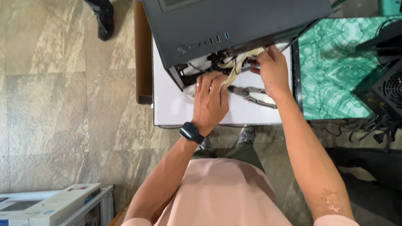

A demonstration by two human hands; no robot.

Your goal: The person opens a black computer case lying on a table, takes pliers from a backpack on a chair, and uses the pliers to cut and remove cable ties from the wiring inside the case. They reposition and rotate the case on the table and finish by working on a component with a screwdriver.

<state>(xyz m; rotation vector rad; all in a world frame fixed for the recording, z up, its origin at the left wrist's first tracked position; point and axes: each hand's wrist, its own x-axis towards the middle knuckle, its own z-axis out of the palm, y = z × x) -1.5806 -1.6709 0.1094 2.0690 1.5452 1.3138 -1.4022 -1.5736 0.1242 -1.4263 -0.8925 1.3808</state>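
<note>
Matt black metal case — glossy stone floor

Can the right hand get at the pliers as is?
Probably yes. The pliers lie bare on the white surface, just below the right hand, which is at the cables in the case; nothing covers them.

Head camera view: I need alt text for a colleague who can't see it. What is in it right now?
Seen from above, a person's left hand and right hand work on pale cables at the open edge of a black computer case lying on a white table. Pliers lie on the table between the hands; a black power supply sits to the right on a green surface.
</note>
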